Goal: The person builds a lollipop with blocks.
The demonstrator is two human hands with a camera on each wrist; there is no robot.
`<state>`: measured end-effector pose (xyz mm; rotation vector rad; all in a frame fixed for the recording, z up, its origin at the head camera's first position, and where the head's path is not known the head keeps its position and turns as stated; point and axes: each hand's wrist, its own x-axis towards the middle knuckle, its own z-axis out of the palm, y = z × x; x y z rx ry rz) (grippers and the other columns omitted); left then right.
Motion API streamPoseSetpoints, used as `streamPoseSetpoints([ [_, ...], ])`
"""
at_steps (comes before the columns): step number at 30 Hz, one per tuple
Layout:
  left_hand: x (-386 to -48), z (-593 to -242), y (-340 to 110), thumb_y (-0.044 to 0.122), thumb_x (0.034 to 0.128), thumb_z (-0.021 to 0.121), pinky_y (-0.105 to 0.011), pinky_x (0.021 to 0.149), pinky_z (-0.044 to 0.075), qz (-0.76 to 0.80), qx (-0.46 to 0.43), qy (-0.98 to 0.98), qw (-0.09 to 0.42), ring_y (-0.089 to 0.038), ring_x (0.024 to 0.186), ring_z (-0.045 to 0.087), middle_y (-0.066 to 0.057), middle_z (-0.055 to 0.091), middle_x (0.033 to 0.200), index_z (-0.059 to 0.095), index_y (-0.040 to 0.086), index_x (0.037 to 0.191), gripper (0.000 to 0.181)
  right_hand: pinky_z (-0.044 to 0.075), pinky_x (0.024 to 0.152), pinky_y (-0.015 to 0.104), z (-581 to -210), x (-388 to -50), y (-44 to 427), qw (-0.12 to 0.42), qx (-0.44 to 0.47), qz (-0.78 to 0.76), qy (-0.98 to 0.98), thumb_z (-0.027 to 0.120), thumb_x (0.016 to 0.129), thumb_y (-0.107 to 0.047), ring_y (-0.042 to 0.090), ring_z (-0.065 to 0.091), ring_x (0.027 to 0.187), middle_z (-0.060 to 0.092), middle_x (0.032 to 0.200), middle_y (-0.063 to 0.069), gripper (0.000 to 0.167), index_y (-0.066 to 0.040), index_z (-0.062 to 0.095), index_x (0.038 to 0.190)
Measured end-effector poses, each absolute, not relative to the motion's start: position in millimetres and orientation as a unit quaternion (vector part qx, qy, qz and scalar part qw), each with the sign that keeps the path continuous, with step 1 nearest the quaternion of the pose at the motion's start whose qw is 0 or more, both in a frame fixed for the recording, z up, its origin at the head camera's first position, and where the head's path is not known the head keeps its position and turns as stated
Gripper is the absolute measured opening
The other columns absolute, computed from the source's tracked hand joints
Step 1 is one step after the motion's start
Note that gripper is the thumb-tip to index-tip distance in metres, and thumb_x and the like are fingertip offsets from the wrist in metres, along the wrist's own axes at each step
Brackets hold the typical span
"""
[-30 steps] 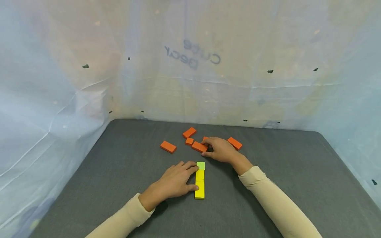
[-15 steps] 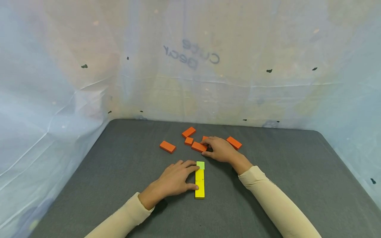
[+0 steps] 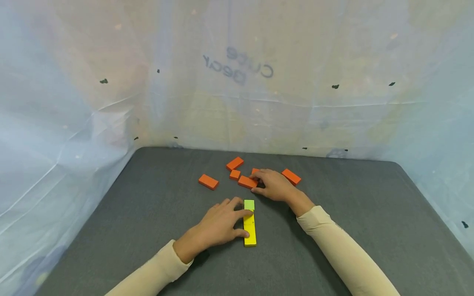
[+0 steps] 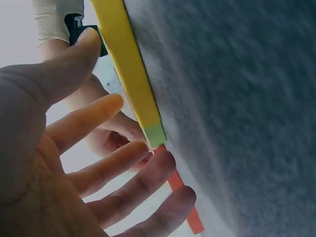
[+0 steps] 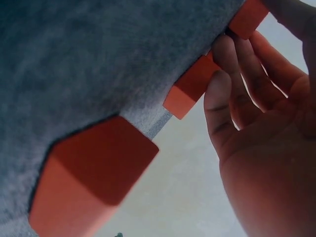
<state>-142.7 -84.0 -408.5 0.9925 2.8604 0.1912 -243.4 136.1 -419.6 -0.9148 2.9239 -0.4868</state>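
Two yellow blocks lie end to end in a row on the table, with a light green block at the far end. My left hand is spread at their left side; one fingertip lies over the yellow near the green, and the thumb touches the lower yellow block. Its fingers look extended in the left wrist view. Farther away, my right hand has thumb and fingertips on either side of the right end of an orange block, pinching it on the table. Another orange block is partly hidden behind the fingers.
More orange blocks lie around: a small one, a longer one behind it, one at the left and one right of my hand. The grey table ends at a pale plastic curtain.
My left hand has shifted slightly right, its fingertip moving over the yellow top. The near end of the yellow row has turned slightly right. My right hand stays at the orange block.
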Motion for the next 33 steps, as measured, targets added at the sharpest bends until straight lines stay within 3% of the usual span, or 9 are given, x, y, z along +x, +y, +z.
streamPoseSetpoints([
  [5,-139.3,-406.6,-85.1,0.061,0.0819,0.071,-0.038,0.081,0.052,0.062,0.336,0.938,0.057,-0.015,0.098,0.056,0.004,0.055,0.127,0.065,0.033,0.132,0.058,0.052,0.089,0.04,-418.4,-242.8,133.3,0.022,-0.298,-0.158,0.941,0.068,0.095,-0.036,0.017,0.064,0.1,0.066,0.122,0.005,0.045,-0.014,0.062,0.134],
  [12,-137.8,-406.3,-86.3,0.059,0.0813,0.072,-0.037,0.077,0.051,0.075,0.339,0.937,0.048,-0.018,0.103,0.054,0.001,0.052,0.137,0.065,0.032,0.133,0.059,0.052,0.088,0.04,-416.9,-242.4,132.3,0.021,-0.304,-0.159,0.939,0.068,0.095,-0.035,0.018,0.064,0.1,0.067,0.121,0.005,0.045,-0.013,0.062,0.133],
  [17,-140.0,-407.8,-86.5,0.057,0.0819,0.072,-0.039,0.081,0.053,0.08,0.35,0.932,0.046,-0.02,0.114,0.056,0.005,0.048,0.151,0.064,0.031,0.134,0.059,0.052,0.087,0.04,-416.5,-242.4,133.8,0.016,-0.309,-0.156,0.938,0.068,0.095,-0.035,0.018,0.064,0.099,0.067,0.12,0.005,0.044,-0.013,0.063,0.133],
  [26,-143.6,-405.0,-87.1,0.055,0.0823,0.074,-0.041,0.091,0.051,0.083,0.34,0.933,0.085,-0.017,0.121,0.055,0.011,0.049,0.151,0.062,0.034,0.136,0.059,0.052,0.089,0.041,-419.7,-244.7,134.1,0.016,-0.304,-0.15,0.941,0.067,0.095,-0.036,0.017,0.064,0.101,0.067,0.122,0.004,0.044,-0.014,0.062,0.133],
  [33,-143.6,-405.6,-86.4,0.055,0.0838,0.072,-0.038,0.089,0.051,0.08,0.343,0.932,0.09,-0.015,0.117,0.055,0.012,0.046,0.153,0.06,0.033,0.138,0.06,0.052,0.091,0.041,-421.5,-245.8,135.3,0.02,-0.301,-0.149,0.942,0.067,0.095,-0.037,0.017,0.064,0.102,0.066,0.123,0.004,0.045,-0.015,0.062,0.134],
])
